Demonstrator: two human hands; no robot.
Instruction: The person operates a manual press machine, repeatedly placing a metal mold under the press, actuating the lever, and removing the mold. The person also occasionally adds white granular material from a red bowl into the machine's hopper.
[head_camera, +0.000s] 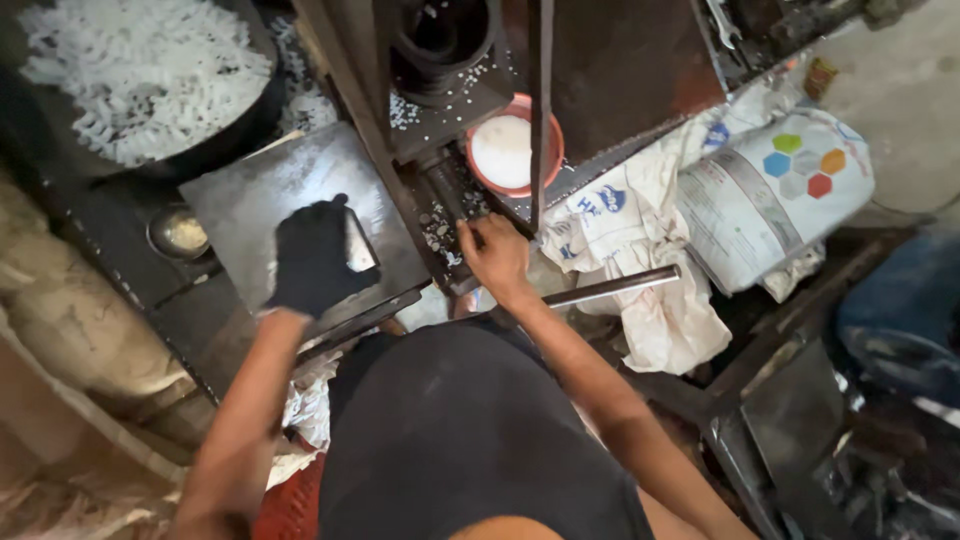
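Big pan (150, 85) of white pellets sits top left, sacks (700, 220) lie at right, and the dark metal plate (290, 200) is in front of you beside the press (450, 110). Your gloved left hand (312, 255) lies on the plate, fingers curled over a small shiny piece (360, 250) — grip unclear. Your bare right hand (497, 258) rests on the pellet-strewn press base, fingers bent, near the orange bowl (512, 150) — nothing visibly held.
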